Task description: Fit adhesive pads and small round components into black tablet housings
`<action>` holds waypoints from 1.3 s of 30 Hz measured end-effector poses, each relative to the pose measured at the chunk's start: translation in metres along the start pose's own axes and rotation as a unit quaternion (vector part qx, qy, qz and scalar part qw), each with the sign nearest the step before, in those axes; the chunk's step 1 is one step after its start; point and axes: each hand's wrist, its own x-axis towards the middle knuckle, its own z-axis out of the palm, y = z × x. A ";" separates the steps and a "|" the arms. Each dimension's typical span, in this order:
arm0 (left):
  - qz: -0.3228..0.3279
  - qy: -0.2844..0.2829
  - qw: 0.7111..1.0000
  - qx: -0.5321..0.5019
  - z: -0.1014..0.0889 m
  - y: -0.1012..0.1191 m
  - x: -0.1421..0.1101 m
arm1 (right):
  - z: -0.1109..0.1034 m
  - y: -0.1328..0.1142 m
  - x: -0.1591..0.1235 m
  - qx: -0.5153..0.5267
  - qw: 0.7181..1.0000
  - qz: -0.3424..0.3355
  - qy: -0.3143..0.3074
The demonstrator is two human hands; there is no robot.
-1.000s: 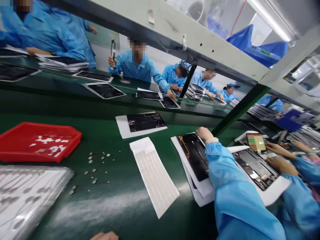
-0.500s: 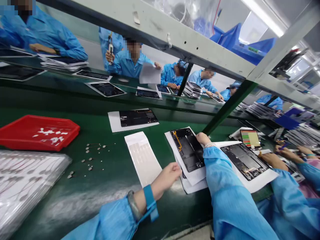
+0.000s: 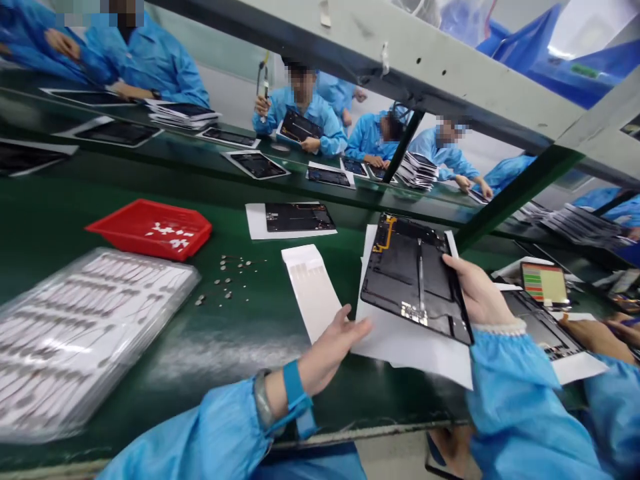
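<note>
**Hand state.** The right hand (image 3: 477,293) is closed on the right edge of the tablet panel (image 3: 413,280), gripping it with the fingers over the rim. The left hand (image 3: 327,353) is open, its fingers spread, and its fingertips (image 3: 360,325) are at the left edge of the paper sheets (image 3: 410,350). A blue wrist strap (image 3: 295,393) circles the left wrist.

**Panel location.** The tablet panel lies dark face up on the paper sheets, at an angle to the front edge of the green bench (image 3: 200,393). An orange flex cable (image 3: 385,233) runs along its far corner.

**Items left of the panel.**
- Strip sheet (image 3: 313,290): white, just beside the left hand.
- Metal discs (image 3: 227,280): small, scattered on the bench further left.
- Red tray (image 3: 150,230): beyond the discs, holding white scraps.
- Plastic tray (image 3: 90,340): clear, at the bench's left.
- Second panel (image 3: 299,218): on paper, beyond the strip sheet.

**Items right of the panel.**
- Color screen (image 3: 543,283): lit, near the right sleeve.
- Third panel (image 3: 543,327): partly hidden by the sleeve.
- Co-worker's hand (image 3: 595,337): beside the third panel.
</note>
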 end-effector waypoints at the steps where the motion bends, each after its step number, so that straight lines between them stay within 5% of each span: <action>1: -0.009 -0.008 1.000 -0.005 -0.009 0.004 -0.011 | 0.004 0.009 -0.015 0.043 0.998 0.052 -0.014; 3: -0.021 -0.015 1.000 0.002 -0.031 0.012 -0.033 | 0.015 0.038 -0.049 0.071 0.990 0.119 -0.025; 5: -0.019 0.022 0.999 0.045 -0.059 0.022 -0.051 | 0.028 0.074 -0.084 0.078 0.990 0.114 0.001; 9: 0.020 0.134 0.953 0.271 -0.113 0.046 -0.070 | 0.045 0.142 -0.141 0.029 0.990 0.134 -0.018; 12: 0.050 0.159 0.871 0.462 -0.132 0.064 -0.070 | 0.039 0.167 -0.159 -0.079 0.968 0.213 -0.105; 15: 0.124 0.167 0.731 0.650 -0.127 0.081 -0.056 | 0.023 0.161 -0.156 -0.240 0.904 0.261 -0.240; 16: 0.139 0.168 0.684 0.696 -0.122 0.085 -0.047 | 0.019 0.153 -0.153 -0.289 0.879 0.252 -0.284; 18: 0.138 0.173 0.639 0.737 -0.114 0.091 -0.025 | 0.021 0.129 -0.146 -0.383 0.839 0.190 -0.337; 22: 0.124 0.217 0.617 0.746 -0.113 0.088 0.030 | 0.061 0.080 -0.125 -0.529 0.782 -0.054 -0.325; 26: 0.121 0.216 0.612 0.751 -0.122 0.079 0.064 | 0.118 0.063 -0.077 -0.561 0.732 -0.239 -0.305; 32: 0.115 0.214 0.624 0.743 -0.125 0.076 0.072 | 0.172 0.083 0.007 -0.634 0.661 -0.336 -0.221; 39: 0.127 0.197 0.636 0.735 -0.130 0.074 0.074 | 0.205 0.101 0.035 -0.685 0.595 -0.354 -0.229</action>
